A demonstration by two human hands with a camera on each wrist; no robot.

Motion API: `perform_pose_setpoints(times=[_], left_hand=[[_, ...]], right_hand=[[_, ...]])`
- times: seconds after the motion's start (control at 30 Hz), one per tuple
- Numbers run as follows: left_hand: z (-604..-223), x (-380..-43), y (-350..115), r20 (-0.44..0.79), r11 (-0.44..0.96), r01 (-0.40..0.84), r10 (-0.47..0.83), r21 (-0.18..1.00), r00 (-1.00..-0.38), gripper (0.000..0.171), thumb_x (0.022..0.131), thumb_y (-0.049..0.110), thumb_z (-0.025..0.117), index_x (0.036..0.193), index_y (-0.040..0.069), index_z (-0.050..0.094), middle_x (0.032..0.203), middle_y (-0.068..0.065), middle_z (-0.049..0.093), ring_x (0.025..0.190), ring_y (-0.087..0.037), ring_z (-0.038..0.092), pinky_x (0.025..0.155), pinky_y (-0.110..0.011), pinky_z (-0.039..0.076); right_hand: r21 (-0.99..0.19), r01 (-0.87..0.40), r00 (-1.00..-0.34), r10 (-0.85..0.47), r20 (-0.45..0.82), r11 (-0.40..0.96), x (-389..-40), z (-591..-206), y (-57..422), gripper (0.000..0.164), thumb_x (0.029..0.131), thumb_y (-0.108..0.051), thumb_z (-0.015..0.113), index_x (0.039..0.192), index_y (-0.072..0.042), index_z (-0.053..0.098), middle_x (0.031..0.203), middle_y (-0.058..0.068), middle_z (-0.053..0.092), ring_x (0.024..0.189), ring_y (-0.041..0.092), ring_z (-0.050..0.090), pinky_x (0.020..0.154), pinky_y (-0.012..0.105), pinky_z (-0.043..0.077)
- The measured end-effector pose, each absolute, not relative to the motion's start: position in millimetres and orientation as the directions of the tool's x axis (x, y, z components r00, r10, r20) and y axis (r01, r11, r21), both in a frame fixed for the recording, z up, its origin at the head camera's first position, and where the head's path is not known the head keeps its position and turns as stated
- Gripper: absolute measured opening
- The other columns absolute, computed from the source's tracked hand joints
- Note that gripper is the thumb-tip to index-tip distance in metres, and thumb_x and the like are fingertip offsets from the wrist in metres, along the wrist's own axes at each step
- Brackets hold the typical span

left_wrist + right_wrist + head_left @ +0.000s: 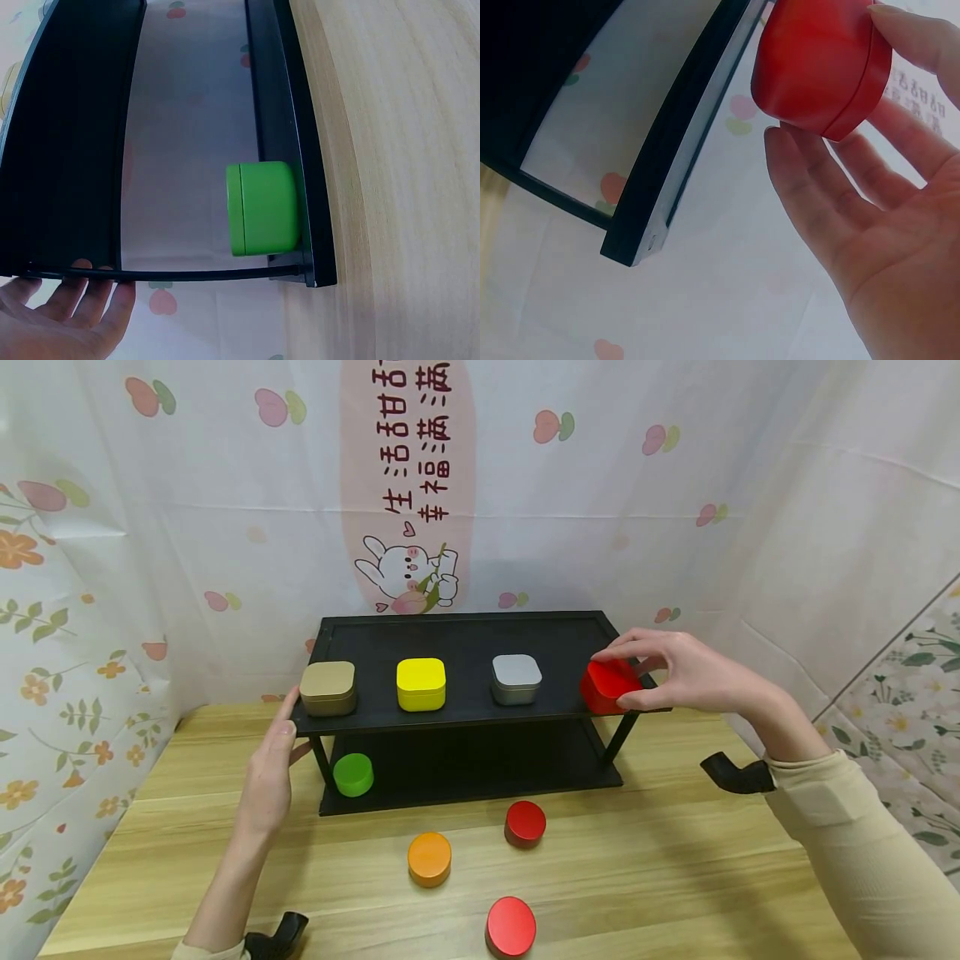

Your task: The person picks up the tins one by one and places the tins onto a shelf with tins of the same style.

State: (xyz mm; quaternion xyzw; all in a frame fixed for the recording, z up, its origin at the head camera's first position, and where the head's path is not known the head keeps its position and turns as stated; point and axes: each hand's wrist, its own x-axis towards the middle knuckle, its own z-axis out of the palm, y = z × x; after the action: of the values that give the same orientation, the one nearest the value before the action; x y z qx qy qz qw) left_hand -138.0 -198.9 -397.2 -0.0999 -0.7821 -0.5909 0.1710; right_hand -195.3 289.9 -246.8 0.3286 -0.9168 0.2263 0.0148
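My right hand (678,672) grips a red rounded-square tin (606,687) between thumb and fingers at the right end of a black two-tier shelf (465,647). In the right wrist view the tin (817,64) is beside the upper board's edge; whether it touches the board I cannot tell. At the shelf's left end my left hand (270,777) holds the side of the upper board, its fingertips (82,292) lapping the edge. Along that board stand a gold tin (328,689), a yellow tin (421,685) and a silver tin (516,679). A green tin (266,208) sits on the lower tier's left.
Before the shelf, on the wooden table (637,877), lie an orange round tin (430,860), a dark red round tin (525,824) and a brighter red one (511,927) nearer the front. A printed white curtain (637,485) hangs behind and at both sides.
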Motion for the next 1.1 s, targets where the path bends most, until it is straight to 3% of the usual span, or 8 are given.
perform_pose_setpoints(times=[0.47, 1.0, 1.1], left_hand=[[-399, -139, -199, 0.391, 0.275, 0.364, -0.05, 0.89, -0.919, 0.051, 0.114, 0.036, 0.023, 0.164, 0.028, 0.026, 0.172, 0.0, 0.026, 0.145, 0.007, 0.032, 0.097, -0.005, 0.042], [-398, -138, -199, 0.394, 0.277, 0.366, -0.052, 0.889, -0.918, 0.052, 0.114, 0.035, 0.022, 0.165, 0.025, 0.025, 0.172, -0.001, 0.025, 0.146, 0.006, 0.031, 0.098, -0.004, 0.042], [-398, -138, -198, 0.395, 0.279, 0.366, -0.051, 0.888, -0.917, 0.053, 0.114, 0.035, 0.022, 0.165, 0.021, 0.024, 0.172, -0.001, 0.024, 0.148, 0.003, 0.031, 0.098, -0.004, 0.042]], right_hand=[[-0.46, -0.538, -0.823, -0.559, 0.105, 0.706, -217, -248, 292, 0.047, 0.09, -0.017, 0.081, 0.134, -0.023, 0.069, 0.124, -0.005, 0.064, 0.108, 0.008, 0.061, 0.096, 0.015, 0.052], [-0.456, -0.531, -0.818, -0.573, 0.055, 0.714, -232, -250, 294, 0.049, 0.09, -0.018, 0.08, 0.138, -0.02, 0.067, 0.13, 0.0, 0.065, 0.115, 0.016, 0.058, 0.103, 0.037, 0.054], [-0.455, -0.533, -0.813, -0.58, 0.045, 0.713, -234, -249, 294, 0.049, 0.091, -0.018, 0.079, 0.138, -0.018, 0.067, 0.132, 0.002, 0.064, 0.117, 0.018, 0.057, 0.102, 0.032, 0.054]])
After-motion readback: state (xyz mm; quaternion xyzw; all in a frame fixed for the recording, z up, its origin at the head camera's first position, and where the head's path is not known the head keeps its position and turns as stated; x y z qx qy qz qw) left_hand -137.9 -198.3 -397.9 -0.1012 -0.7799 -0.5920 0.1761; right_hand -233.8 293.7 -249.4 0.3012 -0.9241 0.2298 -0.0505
